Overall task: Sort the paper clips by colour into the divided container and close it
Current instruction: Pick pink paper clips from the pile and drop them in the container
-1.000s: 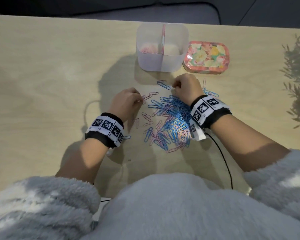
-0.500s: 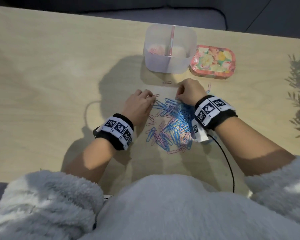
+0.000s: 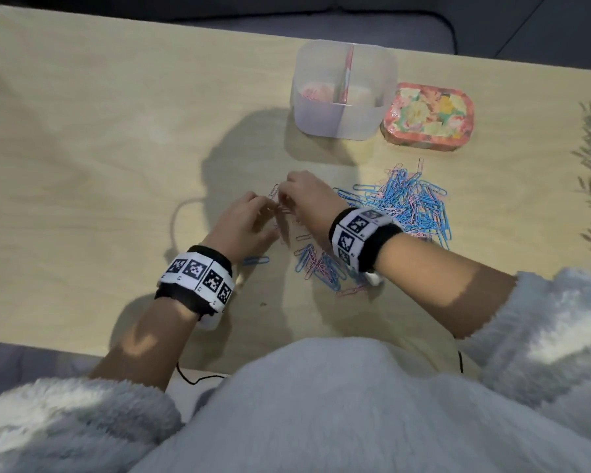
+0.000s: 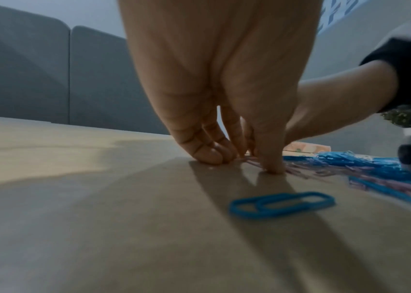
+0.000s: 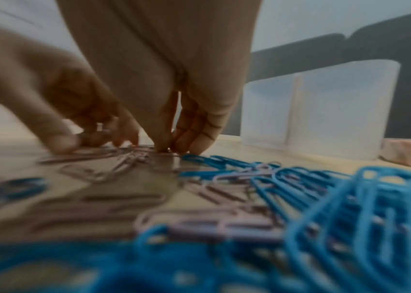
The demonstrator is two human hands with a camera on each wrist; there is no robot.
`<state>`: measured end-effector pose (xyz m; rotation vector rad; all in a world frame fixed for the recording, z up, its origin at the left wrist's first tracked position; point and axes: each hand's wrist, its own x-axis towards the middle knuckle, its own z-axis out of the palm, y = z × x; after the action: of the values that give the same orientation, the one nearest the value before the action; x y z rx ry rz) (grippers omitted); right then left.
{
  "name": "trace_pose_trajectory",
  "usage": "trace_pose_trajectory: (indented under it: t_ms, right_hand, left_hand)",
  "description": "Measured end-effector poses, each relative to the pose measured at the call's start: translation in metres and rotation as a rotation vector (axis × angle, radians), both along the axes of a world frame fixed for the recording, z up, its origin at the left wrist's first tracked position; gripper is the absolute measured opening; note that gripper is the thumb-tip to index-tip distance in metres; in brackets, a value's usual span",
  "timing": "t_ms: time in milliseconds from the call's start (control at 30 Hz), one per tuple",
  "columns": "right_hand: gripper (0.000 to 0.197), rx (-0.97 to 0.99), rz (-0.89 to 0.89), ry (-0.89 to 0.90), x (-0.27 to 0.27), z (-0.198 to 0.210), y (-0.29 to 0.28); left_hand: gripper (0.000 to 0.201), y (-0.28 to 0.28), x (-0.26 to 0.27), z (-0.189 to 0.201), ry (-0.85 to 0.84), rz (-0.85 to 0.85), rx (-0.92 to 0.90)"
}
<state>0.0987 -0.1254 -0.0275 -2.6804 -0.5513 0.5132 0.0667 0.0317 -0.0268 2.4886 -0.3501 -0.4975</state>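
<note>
Indoors, pale wood bench, grey sofa behind, left hand and right hand fingertips down among pink paper clips, whether either grip holds one cannot be told.

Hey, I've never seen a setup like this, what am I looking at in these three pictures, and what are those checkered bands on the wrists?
No machine: a person works with bare hands. One camera sits on the head; each patterned wristband carries a camera looking along the fingers. On the pale wooden table lie a heap of blue and pink paper clips, a translucent divided plastic container with pink clips inside, and its flowered lid. The left hand and right hand meet fingertips-down over a few pink paper clips; the grip itself is too blurred to judge.
</note>
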Motion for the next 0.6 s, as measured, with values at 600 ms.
trace_pose_trajectory:
  t_ms: [600]
  right_hand:
    - [0.021,-0.043,0.011,-0.031,-0.026,0.011,-0.034]
  left_hand:
    - [0.031,-0.024,0.001,-0.007,-0.106,-0.110,0.051]
